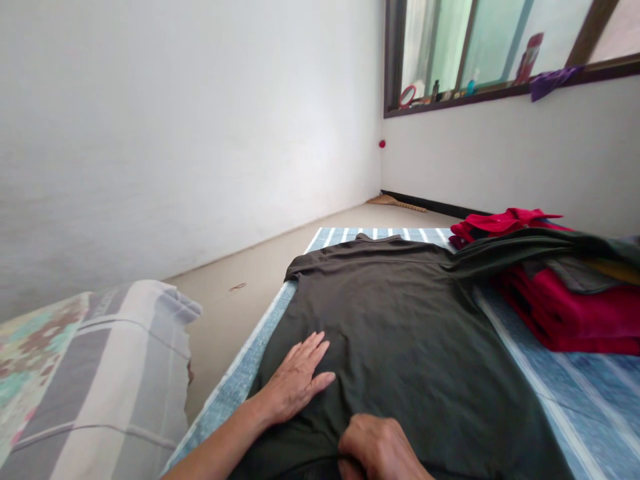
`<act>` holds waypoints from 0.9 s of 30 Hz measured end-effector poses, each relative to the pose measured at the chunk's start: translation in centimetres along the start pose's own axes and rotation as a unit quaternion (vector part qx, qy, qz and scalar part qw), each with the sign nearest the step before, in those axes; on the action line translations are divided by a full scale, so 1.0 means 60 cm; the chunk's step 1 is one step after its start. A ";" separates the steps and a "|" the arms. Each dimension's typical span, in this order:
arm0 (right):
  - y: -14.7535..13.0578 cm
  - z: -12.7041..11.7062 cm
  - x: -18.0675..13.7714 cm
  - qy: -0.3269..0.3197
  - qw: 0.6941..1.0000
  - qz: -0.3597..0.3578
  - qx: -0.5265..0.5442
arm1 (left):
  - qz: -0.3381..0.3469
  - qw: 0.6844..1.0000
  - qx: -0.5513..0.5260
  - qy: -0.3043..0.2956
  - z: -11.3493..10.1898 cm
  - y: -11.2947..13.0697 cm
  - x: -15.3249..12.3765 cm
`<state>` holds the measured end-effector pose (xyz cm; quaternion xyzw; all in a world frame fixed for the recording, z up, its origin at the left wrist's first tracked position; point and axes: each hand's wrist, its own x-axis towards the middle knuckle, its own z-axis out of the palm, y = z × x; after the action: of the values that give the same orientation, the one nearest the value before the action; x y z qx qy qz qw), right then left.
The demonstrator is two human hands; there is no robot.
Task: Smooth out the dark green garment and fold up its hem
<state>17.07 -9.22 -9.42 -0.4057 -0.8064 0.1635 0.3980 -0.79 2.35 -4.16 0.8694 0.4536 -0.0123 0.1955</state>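
I am smoothing the dark olive cotton T-shirt [400, 320] spread on the blue striped mat [590, 393]: left hand [297, 380] flat, open; right hand [377, 447] pinching its hem. Next, folding needs a firm grip.

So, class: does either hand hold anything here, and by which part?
The right hand is closed on the dark shirt, its grip bunching cloth near the bottom hem. The left hand lies flat and open on the shirt, gripping nothing.
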 end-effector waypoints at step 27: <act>0.051 -0.148 0.067 0.026 0.795 0.383 0.470 | 0.008 0.967 -0.152 0.203 -0.089 -0.011 -0.070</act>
<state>24.10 -4.69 -3.57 -0.4489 -0.3984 0.6504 0.4656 -4.59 1.27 1.38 0.8175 0.4734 0.2349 0.2290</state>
